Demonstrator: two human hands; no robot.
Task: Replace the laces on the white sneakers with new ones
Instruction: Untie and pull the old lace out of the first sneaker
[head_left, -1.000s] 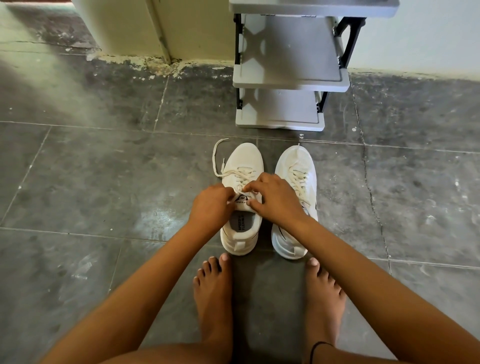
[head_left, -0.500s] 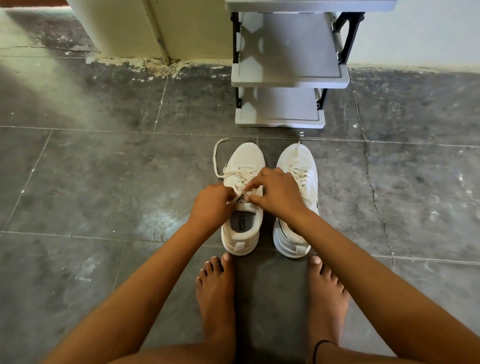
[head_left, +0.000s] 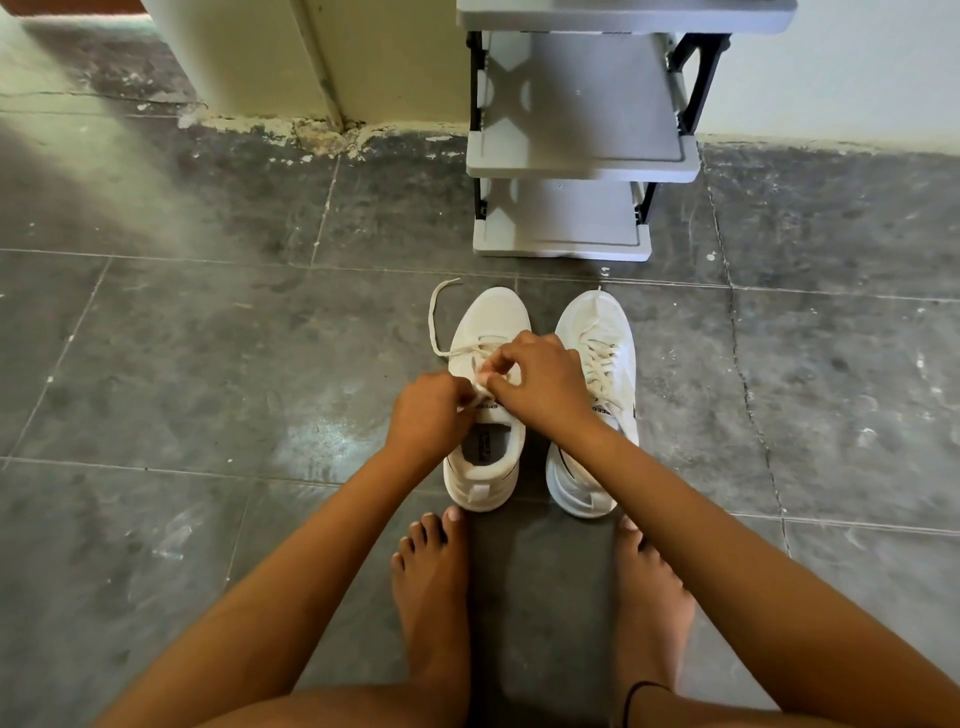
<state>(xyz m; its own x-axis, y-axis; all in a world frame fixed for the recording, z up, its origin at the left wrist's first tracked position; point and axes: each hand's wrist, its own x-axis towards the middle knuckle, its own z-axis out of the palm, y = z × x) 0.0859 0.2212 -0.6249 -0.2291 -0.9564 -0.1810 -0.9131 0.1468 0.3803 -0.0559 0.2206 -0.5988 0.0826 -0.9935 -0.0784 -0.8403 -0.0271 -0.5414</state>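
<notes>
Head view: left hand (head_left: 428, 415) and right hand (head_left: 540, 384) are pinching lace (head_left: 430, 322) above tongue of left sneaker (head_left: 493, 317), which is standing on floor (head_left: 208, 364). Lace likely limp, light; grip near eyelets.

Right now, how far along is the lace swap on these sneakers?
Done: one end of the lace lies loose beside the left sneaker. In hand: the left hand and right hand pinch that lace on the shoe. Left: the right sneaker is laced; no new laces in view.

Grey tiled floor (head_left: 156, 364), grey shelf rack (head_left: 571, 156)
</notes>
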